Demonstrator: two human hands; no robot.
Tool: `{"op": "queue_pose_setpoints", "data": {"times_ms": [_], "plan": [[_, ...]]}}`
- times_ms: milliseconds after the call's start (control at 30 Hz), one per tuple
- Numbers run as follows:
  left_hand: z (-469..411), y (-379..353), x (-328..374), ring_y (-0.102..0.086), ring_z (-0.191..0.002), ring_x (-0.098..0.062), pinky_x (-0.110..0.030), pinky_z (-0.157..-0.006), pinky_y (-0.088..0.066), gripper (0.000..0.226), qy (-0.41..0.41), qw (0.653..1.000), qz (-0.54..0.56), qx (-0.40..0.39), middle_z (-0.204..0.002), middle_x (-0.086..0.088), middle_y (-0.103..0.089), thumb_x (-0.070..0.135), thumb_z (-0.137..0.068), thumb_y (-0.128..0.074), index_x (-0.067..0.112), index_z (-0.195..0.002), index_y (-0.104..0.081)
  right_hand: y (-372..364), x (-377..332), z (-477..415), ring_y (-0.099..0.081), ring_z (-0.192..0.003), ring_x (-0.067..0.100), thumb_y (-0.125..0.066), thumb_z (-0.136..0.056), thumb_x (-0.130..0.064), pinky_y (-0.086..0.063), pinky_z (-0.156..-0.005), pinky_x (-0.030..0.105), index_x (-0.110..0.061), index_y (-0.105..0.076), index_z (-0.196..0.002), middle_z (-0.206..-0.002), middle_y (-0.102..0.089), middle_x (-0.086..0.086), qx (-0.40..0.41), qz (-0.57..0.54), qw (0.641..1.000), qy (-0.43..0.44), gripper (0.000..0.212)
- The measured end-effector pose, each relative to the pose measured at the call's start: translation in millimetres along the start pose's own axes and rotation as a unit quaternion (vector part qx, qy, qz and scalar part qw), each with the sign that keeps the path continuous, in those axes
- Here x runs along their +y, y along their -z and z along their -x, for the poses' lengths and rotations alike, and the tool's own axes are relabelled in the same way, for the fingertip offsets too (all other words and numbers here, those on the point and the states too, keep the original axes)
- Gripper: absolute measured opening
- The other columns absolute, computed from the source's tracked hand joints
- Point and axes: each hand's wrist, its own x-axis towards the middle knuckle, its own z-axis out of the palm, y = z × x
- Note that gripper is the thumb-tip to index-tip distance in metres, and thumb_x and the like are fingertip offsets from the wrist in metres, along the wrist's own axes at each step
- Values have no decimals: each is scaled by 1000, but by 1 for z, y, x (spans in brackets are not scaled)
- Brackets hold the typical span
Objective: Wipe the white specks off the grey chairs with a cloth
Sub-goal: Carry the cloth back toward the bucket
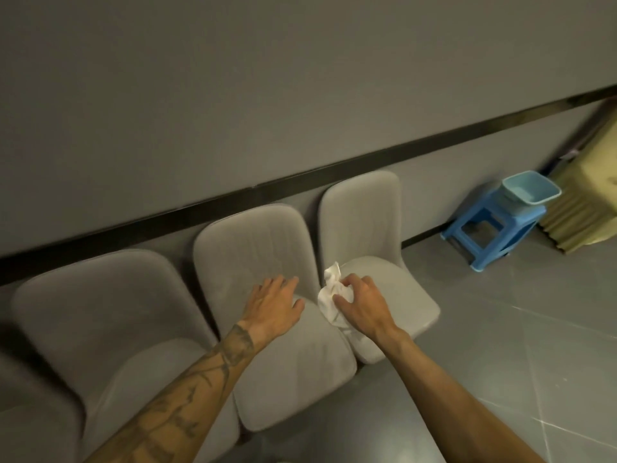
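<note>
In the head view, three grey chairs stand in a row with their backs to a grey wall [267, 95], which carries a black strip [334, 162] just above the backrests. The left chair [100, 305], the middle chair [253, 248] and the right chair [364, 212] stand close, with only narrow dark gaps between their seats.

The left hand [273, 304] lies flat where the seat of the middle chair meets its backrest, fingers straight and a little spread, holding nothing. The right hand [362, 305] is just beside it, not touching it. Its fingers are curled around a crumpled white cloth [329, 295], which sits over the gap between the middle and right seats, at the near left edge of the right chair's backrest.

To the right of the chairs the grey tiled floor [517, 329] is open up to a blue stool [480, 225] near the wall, with a light blue basin [531, 190] on top.

A yellowish bulky thing [587, 195] behind the stool is cut by the right border, and I cannot tell what it is. The left chair's seat is partly hidden by the tattooed left forearm. The picture is soft, so I cannot make out any white specks on the fabric. The chair legs are hidden.
</note>
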Motion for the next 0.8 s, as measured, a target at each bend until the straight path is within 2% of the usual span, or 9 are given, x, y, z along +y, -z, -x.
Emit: {"op": "queue_pose_setpoints", "data": {"times_ms": [233, 567, 800], "plan": [[-94, -4, 142, -47, -136, -32, -42, -114, -38, 52, -1, 1000, -9, 19, -150, -10, -50, 44, -107, -45, 18, -152, -45, 108, 123, -77, -60, -98, 23, -64, -89, -37, -46, -82, 28, -22, -56, -121, -120, -53, 5, 9, -10, 1000, 16, 36], [-206, -18, 361, -39, -144, -29, -38, -117, -32, 59, 16, 999, 1, 32, -158, -7, -43, 46, -107, -43, 22, -161, -34, 272, 279, -165, -51, -85, 16, -63, -86, -39, -41, -75, 27, -25, -56, -116, -114, -49, 1, 0, -6, 1000, 27, 34], [-330, -30, 489, -43, -140, -29, -41, -115, -35, 54, 1, 999, 5, 40, -152, -6, -46, 46, -107, -42, 22, -155, -40, 362, 381, -260, -52, -85, 15, -62, -86, -41, -40, -73, 27, -28, -56, -114, -110, -47, -3, 3, -4, 1000, 22, 32]]}}
